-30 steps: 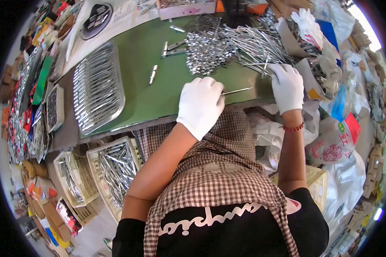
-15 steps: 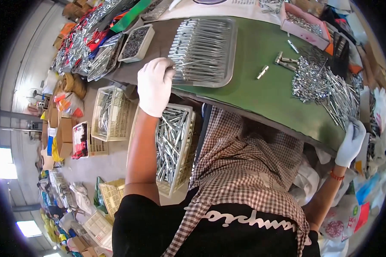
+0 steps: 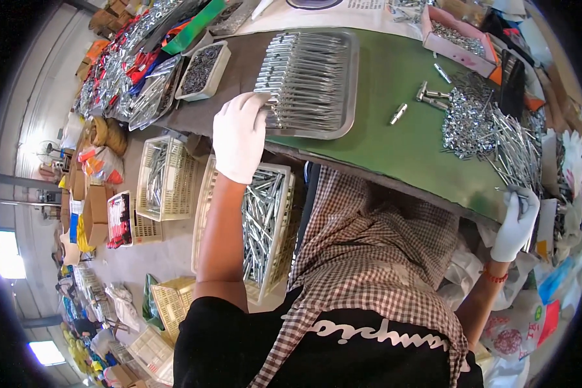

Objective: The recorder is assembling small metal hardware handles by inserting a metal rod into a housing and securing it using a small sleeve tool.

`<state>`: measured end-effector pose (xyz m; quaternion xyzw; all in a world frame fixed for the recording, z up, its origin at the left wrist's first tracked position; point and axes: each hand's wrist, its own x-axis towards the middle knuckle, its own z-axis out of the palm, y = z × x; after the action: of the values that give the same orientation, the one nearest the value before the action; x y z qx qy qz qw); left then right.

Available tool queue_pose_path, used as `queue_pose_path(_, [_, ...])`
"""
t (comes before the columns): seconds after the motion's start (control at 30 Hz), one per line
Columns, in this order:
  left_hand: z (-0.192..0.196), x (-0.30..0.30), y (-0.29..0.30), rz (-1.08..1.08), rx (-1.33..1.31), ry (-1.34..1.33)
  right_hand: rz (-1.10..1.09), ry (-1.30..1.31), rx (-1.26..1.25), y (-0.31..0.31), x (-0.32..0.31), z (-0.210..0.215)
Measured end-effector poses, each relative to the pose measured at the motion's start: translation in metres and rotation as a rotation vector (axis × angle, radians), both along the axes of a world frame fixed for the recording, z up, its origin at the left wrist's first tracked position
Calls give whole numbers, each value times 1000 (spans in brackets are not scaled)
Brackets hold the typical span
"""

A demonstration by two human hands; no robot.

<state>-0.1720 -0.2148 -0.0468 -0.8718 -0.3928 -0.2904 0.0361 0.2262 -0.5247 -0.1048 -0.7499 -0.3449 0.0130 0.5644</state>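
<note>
White gloves, black top, checked cloth

Both hands wear plain white gloves: the left hand (image 3: pixel 239 136) is covered to the wrist, and so is the right hand (image 3: pixel 515 224). A thin red band (image 3: pixel 495 277) circles the right wrist just below the glove's cuff. The forearms are bare. The person wears a short-sleeved black top with white lettering across the chest, and a brown-and-white checked cloth (image 3: pixel 375 258) is draped over the front.

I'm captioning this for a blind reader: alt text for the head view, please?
A white-gloved left hand rests at the edge of a metal tray of aligned metal parts on a green table; the gloved right hand reaches toward loose metal rods.
</note>
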Motion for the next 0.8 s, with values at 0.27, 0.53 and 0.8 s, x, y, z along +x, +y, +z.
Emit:
queue_pose_path(0.27, [-17,122,-57,-316,-56,-94,198,83,-133,23,-43,22])
queue_pose_path(0.53, [-38,177,-52,-191,-68,106,243,-452,-350,18,-47,23])
queue_pose_path(0.8, [-38,186,-135,-705,-296,-3,226,-529,-392,18,-46,22])
